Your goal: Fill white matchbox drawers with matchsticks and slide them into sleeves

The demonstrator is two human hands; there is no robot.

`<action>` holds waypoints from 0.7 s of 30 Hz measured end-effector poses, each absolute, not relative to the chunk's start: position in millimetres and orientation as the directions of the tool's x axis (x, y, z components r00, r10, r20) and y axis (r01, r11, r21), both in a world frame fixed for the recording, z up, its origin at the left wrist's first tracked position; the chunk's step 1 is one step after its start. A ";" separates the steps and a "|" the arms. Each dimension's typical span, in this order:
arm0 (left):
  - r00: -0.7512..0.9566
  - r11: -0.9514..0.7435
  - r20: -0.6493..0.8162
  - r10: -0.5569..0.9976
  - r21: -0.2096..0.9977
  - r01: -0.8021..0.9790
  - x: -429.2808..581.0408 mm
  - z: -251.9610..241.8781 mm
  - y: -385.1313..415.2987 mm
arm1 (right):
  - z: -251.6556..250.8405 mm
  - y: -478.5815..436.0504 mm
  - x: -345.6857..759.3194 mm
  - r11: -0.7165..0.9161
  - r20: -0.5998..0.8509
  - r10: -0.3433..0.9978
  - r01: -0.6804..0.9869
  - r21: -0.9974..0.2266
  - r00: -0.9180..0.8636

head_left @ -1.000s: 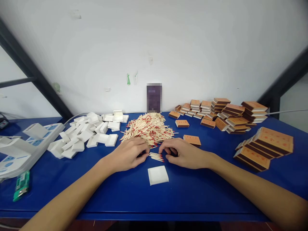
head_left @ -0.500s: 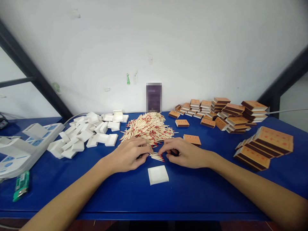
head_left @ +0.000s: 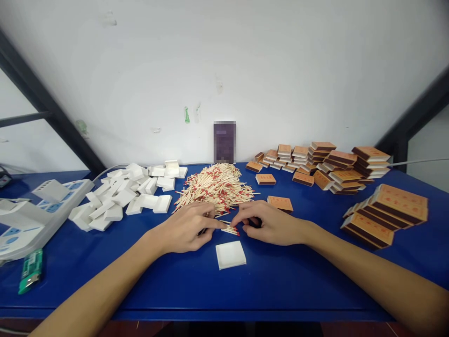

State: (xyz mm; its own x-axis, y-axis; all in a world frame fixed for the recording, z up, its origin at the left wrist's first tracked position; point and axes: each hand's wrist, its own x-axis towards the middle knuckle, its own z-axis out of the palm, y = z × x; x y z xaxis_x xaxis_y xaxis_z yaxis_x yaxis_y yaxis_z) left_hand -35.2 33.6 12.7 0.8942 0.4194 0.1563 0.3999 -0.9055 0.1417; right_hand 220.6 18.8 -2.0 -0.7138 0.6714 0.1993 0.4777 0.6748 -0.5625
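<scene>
A small row of matches [head_left: 230, 230] lies separated on the desk [head_left: 280, 281]; the main heap [head_left: 219, 187] is unsorted, the white tray [head_left: 230, 255] unfilled. Left hand [head_left: 191, 228] and right hand [head_left: 271, 225], partly open, touch the row, gripping nothing visible.

Red lettering [head_left: 400, 202] on the matchboxes [head_left: 280, 204] seems too blurred to read.

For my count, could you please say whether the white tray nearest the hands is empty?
Empty: the white tray shows only its bare white floor.

dark panel [head_left: 225, 142]: pixelated | match row [head_left: 229, 230]: part hid. by fingers [head_left: 214, 223] | pwr strip [head_left: 58, 213]: cut, L edge
</scene>
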 end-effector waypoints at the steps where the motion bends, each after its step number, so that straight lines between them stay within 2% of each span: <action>1: 0.894 -0.904 0.150 0.423 0.142 0.404 -35.3 12.6 33.8 | -2.0 18.7 220.8 0.673 0.198 0.673 0.479 -0.563 -0.713; 14: 0.895 -0.904 0.138 0.425 0.118 0.411 -34.6 14.0 33.6 | -2.9 19.7 218.6 0.650 0.200 0.699 0.493 -0.578 -0.687; 21: 0.901 -0.909 0.148 0.409 0.160 0.386 -33.3 14.9 31.4 | -0.5 18.3 215.7 0.628 0.179 0.722 0.523 -0.576 -0.669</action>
